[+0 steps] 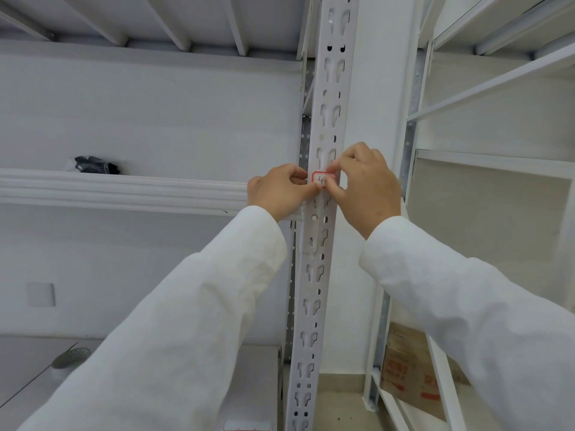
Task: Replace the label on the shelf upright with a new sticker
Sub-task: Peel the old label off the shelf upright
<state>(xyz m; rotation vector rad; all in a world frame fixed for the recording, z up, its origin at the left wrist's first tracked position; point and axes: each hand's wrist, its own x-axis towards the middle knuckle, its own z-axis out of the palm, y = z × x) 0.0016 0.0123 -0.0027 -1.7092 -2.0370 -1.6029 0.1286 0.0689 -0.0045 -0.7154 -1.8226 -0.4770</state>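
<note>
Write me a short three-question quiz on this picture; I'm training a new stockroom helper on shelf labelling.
1. True or false: both hands touch the red-bordered sticker on the shelf upright.
2. Which hand is at the sticker's left edge: A) left hand, B) right hand?
3. What lies on the shelf to the left?

Key: 1 true; 2 A; 3 a dark bundle, too small to identify.

Fingertips (330, 185) cover the right part of the sticker (322, 179), so its writing reads only partly. The dark bundle (96, 165) on the shelf (124, 189) is too blurred to identify.
</note>
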